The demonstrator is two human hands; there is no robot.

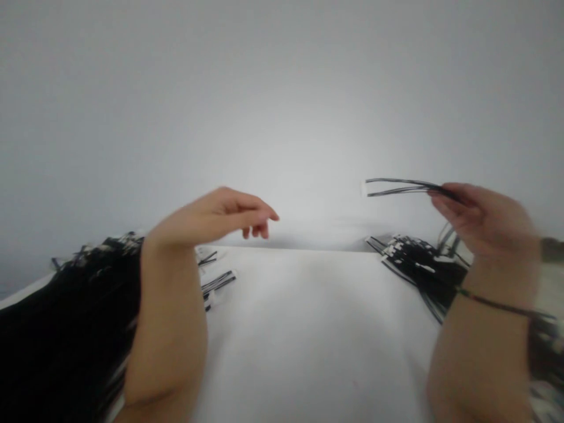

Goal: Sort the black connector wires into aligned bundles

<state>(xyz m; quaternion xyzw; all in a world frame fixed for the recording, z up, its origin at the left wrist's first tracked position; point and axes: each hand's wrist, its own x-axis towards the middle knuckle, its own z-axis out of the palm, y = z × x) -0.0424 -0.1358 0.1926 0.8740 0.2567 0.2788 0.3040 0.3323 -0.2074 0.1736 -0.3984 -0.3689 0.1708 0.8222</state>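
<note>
My right hand [480, 214] pinches a short bundle of thin black wires [409, 185], raised above the right pile. A small white connector [363, 188] ends the bundle and points left, toward the middle. Nothing shows in my left hand [247, 214], which hovers bent at the wrist over the table's far edge, its index finger stretched out and the others loosely curled. Between the hands there is a wide gap. A few black wire pieces with white ends [220, 283] lie beside my left forearm.
A large heap of black wires [66, 317] covers the left side. More black wires with white connectors [414, 255] are piled at the right, partly behind my right forearm. The white table [317, 329] meets a pale wall [282, 106] behind it.
</note>
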